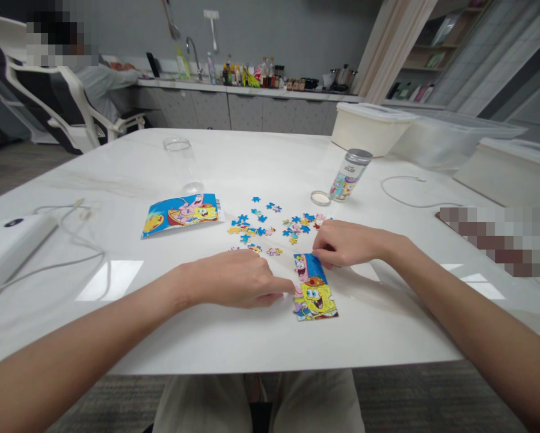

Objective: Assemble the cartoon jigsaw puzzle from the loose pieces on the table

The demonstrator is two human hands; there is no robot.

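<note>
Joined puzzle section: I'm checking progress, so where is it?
In the head view, the joined puzzle section lies right of centre near the front table edge, left hand beside it, right hand at its far end.

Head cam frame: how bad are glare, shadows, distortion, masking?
Head view: bright reflections on the white table, left of the left hand and right of the right forearm; soft shadow below that forearm; wide-angle stretch toward the corners; assembled puzzle strip readable, background bottles softer; pixel blocks cover the head of a seated person and something at far right.
</note>
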